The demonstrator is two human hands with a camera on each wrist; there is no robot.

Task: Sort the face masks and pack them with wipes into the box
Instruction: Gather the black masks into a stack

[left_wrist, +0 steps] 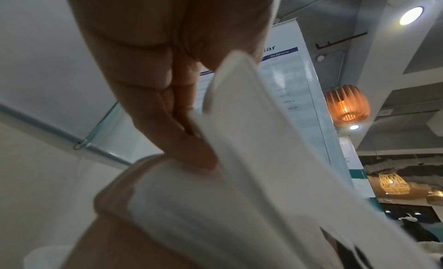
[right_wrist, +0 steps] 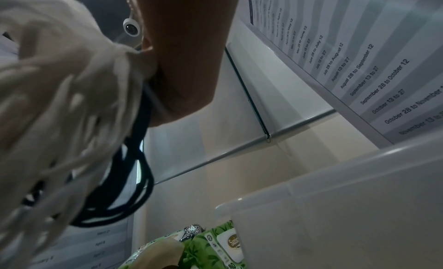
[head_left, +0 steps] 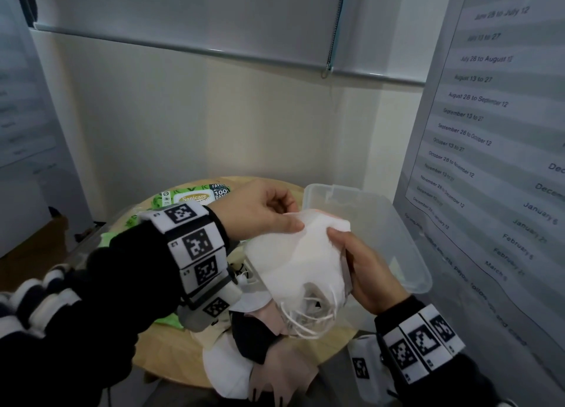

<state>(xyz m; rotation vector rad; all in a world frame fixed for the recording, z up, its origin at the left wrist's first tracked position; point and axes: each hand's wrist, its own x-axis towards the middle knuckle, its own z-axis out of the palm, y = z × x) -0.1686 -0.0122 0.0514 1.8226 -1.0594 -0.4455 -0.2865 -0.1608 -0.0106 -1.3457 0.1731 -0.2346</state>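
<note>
Both hands hold a stack of white face masks [head_left: 298, 255] above the round table. My left hand [head_left: 263, 209] pinches the stack's top edge, thumb against fingers [left_wrist: 189, 155], with the masks [left_wrist: 251, 159] fanned beside them. My right hand [head_left: 362, 267] grips the stack from the right side. White ear loops [head_left: 305, 318] hang below; in the right wrist view white loops [right_wrist: 59, 102] and dark loops [right_wrist: 134, 178] dangle together. A clear plastic box [head_left: 388, 232] stands open just behind the masks. Green wipes packs [head_left: 195, 195] lie at the table's far left.
More masks, black [head_left: 255, 334], pink [head_left: 287, 373] and white [head_left: 226, 367], lie heaped at the round wooden table's [head_left: 336, 342] near edge. A printed date banner [head_left: 489, 131] stands close on the right. A wall with a roller blind [head_left: 183, 24] is behind.
</note>
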